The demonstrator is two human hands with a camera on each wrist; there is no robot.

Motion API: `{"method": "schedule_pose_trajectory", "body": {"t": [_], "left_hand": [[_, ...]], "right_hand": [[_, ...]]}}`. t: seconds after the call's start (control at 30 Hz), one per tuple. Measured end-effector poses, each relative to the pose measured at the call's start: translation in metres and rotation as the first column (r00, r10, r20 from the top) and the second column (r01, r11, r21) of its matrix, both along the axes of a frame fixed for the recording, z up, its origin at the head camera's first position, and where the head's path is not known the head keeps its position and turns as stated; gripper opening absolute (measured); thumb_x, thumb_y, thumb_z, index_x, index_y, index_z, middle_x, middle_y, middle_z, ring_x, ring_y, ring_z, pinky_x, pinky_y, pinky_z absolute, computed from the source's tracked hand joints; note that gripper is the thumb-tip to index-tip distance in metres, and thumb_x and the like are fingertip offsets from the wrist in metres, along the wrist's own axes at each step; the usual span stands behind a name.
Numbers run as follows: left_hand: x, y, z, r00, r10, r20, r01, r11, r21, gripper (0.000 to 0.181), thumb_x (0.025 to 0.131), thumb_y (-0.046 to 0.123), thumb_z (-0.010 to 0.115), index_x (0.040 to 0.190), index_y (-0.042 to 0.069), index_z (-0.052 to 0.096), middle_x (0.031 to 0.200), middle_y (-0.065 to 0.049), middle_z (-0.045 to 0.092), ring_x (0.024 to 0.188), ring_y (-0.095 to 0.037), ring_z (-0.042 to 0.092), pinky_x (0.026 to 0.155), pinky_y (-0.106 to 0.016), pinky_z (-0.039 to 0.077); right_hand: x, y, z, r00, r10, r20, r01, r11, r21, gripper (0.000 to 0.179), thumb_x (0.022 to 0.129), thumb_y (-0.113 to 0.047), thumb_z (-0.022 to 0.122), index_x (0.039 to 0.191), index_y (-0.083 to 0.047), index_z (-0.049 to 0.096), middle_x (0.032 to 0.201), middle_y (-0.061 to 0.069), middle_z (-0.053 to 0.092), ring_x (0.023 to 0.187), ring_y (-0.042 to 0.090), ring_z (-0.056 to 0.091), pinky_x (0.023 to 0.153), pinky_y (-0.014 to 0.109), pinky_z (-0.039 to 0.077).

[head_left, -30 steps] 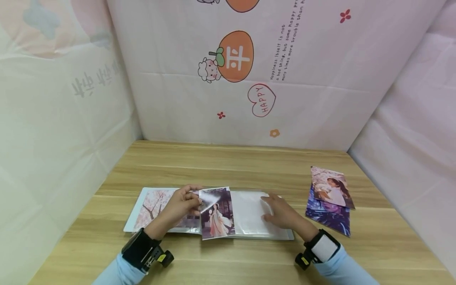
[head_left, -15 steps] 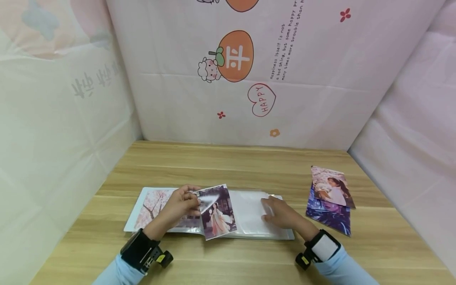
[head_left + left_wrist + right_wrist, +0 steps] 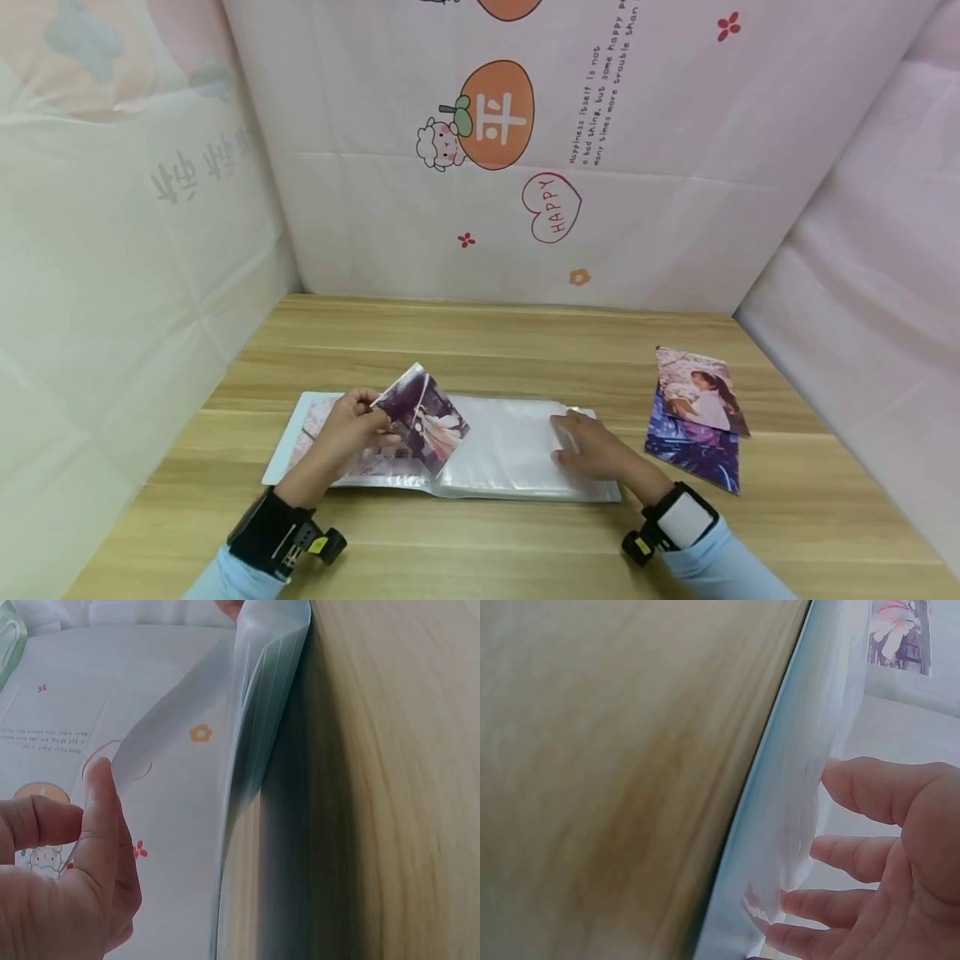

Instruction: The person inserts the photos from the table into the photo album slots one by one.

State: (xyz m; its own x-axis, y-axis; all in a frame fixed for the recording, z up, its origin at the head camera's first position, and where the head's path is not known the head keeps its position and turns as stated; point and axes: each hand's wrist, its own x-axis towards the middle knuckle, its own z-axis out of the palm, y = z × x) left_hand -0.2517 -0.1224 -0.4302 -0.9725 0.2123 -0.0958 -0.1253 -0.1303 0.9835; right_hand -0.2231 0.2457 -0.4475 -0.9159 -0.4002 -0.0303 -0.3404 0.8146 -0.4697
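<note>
here the held photo slants lengthwise, far left to near right.

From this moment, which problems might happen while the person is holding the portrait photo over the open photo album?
The left hand pinches the portrait photo at one side, askew over the photo album, so it might bend or slip. The right hand touches the clear sleeve, which might crease if pushed. To its right, a cherry-blossom photo overlaps a purple-blue photo; a sideways swing of that hand might scatter them.
</note>
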Motion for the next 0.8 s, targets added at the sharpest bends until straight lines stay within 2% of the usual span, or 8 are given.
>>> {"method": "schedule_pose_trajectory", "body": {"t": [0.33,0.57,0.8], "left_hand": [[-0.004,-0.016,0.001,0.991,0.129,0.035,-0.129,0.991,-0.019,0.023,0.086,-0.011,0.042,0.104,-0.003,0.030,0.091,-0.014,0.037,0.072,-0.017,0.054,0.073,-0.032,0.052],[-0.003,-0.023,0.002,0.985,0.162,0.057,-0.162,0.987,-0.006,0.019,0.087,-0.010,0.042,0.098,-0.001,0.029,0.091,-0.015,0.039,0.070,-0.017,0.055,0.071,-0.032,0.053],[0.001,-0.024,0.004,0.989,0.137,0.054,-0.136,0.990,-0.021,0.020,0.088,-0.009,0.045,0.097,-0.003,0.029,0.088,-0.015,0.044,0.066,-0.015,0.058,0.069,-0.031,0.053]], "right_hand": [[-0.001,0.001,-0.002,1.000,0.023,-0.016,-0.023,1.000,0.009,0.054,0.089,-0.015,0.061,0.132,0.012,0.041,0.132,0.035,0.038,0.124,0.051,0.029,0.098,0.064,0.018],[-0.001,0.000,-0.001,0.999,0.037,-0.020,-0.037,0.999,0.014,0.054,0.089,-0.015,0.061,0.131,0.013,0.041,0.131,0.036,0.038,0.123,0.053,0.028,0.098,0.065,0.018],[0.000,-0.002,0.001,0.999,0.040,-0.023,-0.040,0.999,0.018,0.053,0.089,-0.013,0.061,0.130,0.013,0.041,0.130,0.035,0.040,0.123,0.053,0.028,0.098,0.065,0.017]]}}
